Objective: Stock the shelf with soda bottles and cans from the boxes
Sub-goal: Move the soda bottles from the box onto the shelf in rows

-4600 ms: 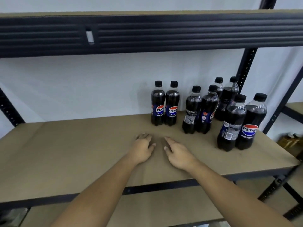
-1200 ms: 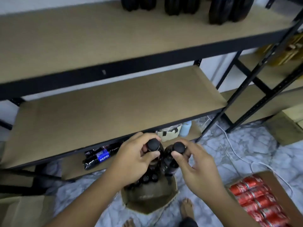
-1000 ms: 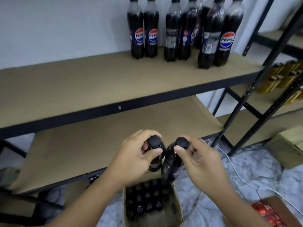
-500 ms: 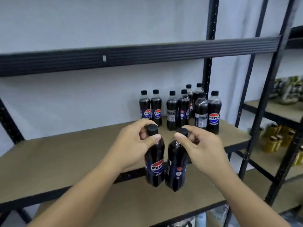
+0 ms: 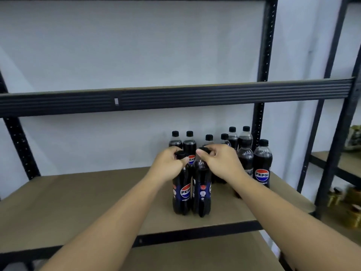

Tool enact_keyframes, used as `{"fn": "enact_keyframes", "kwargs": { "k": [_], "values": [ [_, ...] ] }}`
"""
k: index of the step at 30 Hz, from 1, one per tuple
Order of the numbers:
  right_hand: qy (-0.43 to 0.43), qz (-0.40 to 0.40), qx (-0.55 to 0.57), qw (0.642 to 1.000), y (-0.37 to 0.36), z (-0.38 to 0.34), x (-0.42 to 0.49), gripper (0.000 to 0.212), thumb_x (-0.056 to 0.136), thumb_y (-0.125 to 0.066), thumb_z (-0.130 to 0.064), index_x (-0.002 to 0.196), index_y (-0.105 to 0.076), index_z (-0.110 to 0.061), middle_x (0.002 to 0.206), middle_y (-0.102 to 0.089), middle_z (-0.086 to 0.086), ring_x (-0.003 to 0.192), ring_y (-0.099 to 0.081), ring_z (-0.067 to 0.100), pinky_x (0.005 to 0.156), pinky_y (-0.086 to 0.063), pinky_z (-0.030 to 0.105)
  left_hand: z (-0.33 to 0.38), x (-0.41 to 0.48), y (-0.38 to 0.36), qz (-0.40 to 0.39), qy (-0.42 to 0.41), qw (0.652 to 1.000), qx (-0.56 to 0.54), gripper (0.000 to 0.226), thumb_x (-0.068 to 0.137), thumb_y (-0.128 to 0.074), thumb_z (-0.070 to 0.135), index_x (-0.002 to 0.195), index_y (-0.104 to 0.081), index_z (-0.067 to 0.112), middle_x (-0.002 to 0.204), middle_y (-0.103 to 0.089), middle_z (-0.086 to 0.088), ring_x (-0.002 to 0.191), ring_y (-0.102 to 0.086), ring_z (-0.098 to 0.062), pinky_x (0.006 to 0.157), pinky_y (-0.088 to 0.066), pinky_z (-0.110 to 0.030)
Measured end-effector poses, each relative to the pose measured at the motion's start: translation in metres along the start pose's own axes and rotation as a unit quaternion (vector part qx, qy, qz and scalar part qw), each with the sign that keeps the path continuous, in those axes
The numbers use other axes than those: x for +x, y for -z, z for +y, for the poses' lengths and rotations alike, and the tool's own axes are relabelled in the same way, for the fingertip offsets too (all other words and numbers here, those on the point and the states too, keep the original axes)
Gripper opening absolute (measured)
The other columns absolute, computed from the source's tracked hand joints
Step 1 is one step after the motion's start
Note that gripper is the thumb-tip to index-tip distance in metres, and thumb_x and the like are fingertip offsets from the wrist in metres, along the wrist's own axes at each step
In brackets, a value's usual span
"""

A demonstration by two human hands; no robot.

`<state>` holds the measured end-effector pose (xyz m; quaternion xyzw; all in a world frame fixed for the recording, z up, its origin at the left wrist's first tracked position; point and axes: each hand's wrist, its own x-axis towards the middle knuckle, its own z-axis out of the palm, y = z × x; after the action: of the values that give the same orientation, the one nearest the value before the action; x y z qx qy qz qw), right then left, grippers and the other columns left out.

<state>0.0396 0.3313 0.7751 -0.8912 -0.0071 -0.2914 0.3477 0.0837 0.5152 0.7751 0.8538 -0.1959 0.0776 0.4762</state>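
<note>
Head view: we had one Pepsi bottle per hand. Left hand was curled round the black cap of the left bottle. Right hand was pinching the cap of the right bottle. Both bottles were upright, side by side and touching, over the front part of the brown shelf board, right of centre. We couldn't tell if the bases sat on the board or just above it.

Look: dark cola, clear plastic necks, black screw caps, dark-blue labels. The left one faced us with the red-white-blue Pepsi roundel. The right one showed back print with a small red mark.

Behind them we counted eight stocked bottles of the same type, standing in pairs toward the back right corner, near the black upright. A ribbed black beam ran above. Gold jars sat on the neighbouring rack at right, blurred.
</note>
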Motion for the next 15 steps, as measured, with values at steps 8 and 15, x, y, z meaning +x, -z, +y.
{"fn": "enact_keyframes", "kwargs": {
  "k": [8,15],
  "values": [
    [0.004,-0.019,-0.009,1.0,-0.016,0.046,0.036,0.032,0.092,-0.062,-0.058,0.1,-0.076,-0.031,0.068,-0.065,-0.008,0.07,-0.063,0.01,0.07,-0.054,0.033,0.001,0.033,-0.028,0.033,0.027,0.999,0.026,0.02,0.094,-0.069,0.03,0.114,-0.067,0.027,0.1,-0.071,0.01,0.093,-0.067,-0.008,0.077,-0.052,-0.025],
    [-0.037,-0.082,0.06,0.994,-0.039,0.072,0.023,0.054,0.096,-0.041,-0.07,0.125,-0.062,-0.029,0.118,-0.064,0.0,0.112,-0.062,0.02,0.096,-0.05,0.035,-0.039,0.021,-0.053,0.048,0.032,0.997,0.052,0.046,0.091,-0.038,0.079,0.114,-0.06,0.047,0.111,-0.07,0.004,0.101,-0.068,-0.013,0.093,-0.056,-0.04]
  ]
}}
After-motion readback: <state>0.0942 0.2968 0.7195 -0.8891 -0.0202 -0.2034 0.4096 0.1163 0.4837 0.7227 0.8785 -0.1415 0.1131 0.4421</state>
